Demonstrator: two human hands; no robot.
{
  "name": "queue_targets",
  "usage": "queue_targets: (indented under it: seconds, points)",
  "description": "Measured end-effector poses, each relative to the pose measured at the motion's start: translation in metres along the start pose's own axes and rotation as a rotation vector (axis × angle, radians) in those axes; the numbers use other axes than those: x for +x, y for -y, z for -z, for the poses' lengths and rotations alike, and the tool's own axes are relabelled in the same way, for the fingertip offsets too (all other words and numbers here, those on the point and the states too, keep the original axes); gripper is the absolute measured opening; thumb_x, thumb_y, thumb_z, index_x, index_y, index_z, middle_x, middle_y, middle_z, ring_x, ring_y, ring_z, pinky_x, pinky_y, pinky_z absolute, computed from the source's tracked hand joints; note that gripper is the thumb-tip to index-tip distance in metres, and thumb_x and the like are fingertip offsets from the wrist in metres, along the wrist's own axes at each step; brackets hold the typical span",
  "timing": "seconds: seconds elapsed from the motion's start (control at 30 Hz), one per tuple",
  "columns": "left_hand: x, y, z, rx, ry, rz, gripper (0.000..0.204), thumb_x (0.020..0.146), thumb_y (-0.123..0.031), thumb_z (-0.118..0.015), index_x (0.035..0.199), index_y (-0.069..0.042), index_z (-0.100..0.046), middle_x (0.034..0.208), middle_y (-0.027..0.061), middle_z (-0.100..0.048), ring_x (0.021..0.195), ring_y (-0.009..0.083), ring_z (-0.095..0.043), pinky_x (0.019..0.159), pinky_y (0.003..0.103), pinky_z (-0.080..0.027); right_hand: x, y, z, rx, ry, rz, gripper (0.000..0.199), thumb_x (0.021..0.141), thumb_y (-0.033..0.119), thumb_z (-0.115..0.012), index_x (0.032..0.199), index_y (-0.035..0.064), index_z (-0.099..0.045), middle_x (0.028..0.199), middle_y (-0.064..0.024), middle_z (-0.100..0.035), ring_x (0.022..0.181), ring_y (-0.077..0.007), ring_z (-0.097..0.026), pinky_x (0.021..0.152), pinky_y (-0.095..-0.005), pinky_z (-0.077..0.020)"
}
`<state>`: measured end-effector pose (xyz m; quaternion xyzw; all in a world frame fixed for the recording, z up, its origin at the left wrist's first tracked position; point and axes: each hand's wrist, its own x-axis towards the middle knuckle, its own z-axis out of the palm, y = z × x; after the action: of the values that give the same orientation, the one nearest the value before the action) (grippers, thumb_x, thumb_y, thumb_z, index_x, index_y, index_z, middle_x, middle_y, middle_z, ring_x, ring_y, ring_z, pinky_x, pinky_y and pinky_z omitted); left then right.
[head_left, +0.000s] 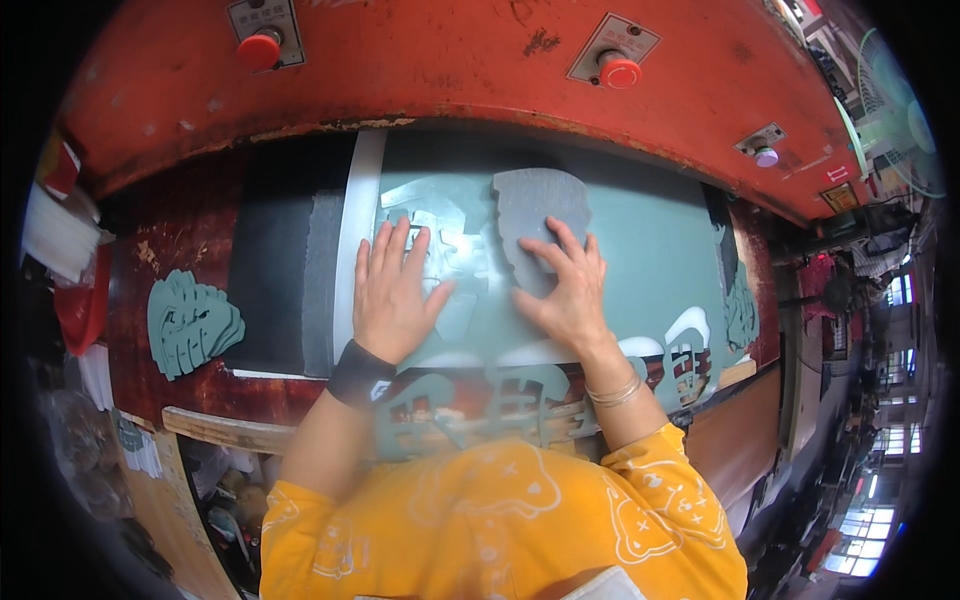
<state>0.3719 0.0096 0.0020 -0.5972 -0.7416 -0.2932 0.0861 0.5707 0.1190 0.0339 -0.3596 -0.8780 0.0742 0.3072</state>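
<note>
A green sheet (645,245) lies on the press bed, with cut-out openings along its front edge (530,395). My left hand (395,290) lies flat near the sheet's left side, fingers stretched out, beside shiny, pale cut shapes (450,245) that blur with glare. Its wrist wears a black band. A grey block with a wavy edge (530,200) rests on the sheet in the middle. Over its lower right part my right hand (568,285) spreads its fingers, fingertips touching the top and thumb at the near edge. What lies under the palms is hidden.
A red machine body (430,70) with red push buttons (260,50) stands across the far side. Stacked green cut pieces (190,325) lie at the left, and more (742,312) at the right. A wooden rail (225,428) runs along the front. A fan (890,110) stands far right.
</note>
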Motion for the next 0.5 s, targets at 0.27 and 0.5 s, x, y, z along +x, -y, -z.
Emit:
queue_targets:
  seconds: [0.27, 0.5]
  points:
    - [0.022, -0.013, 0.038, -0.428, 0.050, 0.123, 0.043, 0.079, -0.019, -0.069, 0.118, -0.003, -0.059, 0.120, 0.0183, -0.055, 0.119, 0.0345, -0.048, 0.102, 0.046, -0.035, 0.050, -0.090, 0.036, 0.340, -0.237, -0.021, 0.055, 0.083, 0.021, -0.067, 0.133, 0.0068, -0.049, 0.141, -0.0191, -0.041, 0.137, -0.0351, -0.028, 0.112, -0.0445, -0.0230]
    - [-0.010, -0.079, 0.016, -0.677, 0.211, -0.146, 0.011, 0.079, -0.004, -0.065, 0.090, -0.003, -0.066, 0.090, 0.0125, -0.064, 0.081, 0.0301, -0.060, 0.078, 0.037, -0.047, 0.130, -0.199, 0.132, -0.041, -1.101, -0.319, 0.065, 0.093, 0.032, -0.054, 0.141, -0.0052, -0.031, 0.144, -0.0277, -0.031, 0.137, -0.0385, -0.025, 0.112, -0.0462, -0.0215]
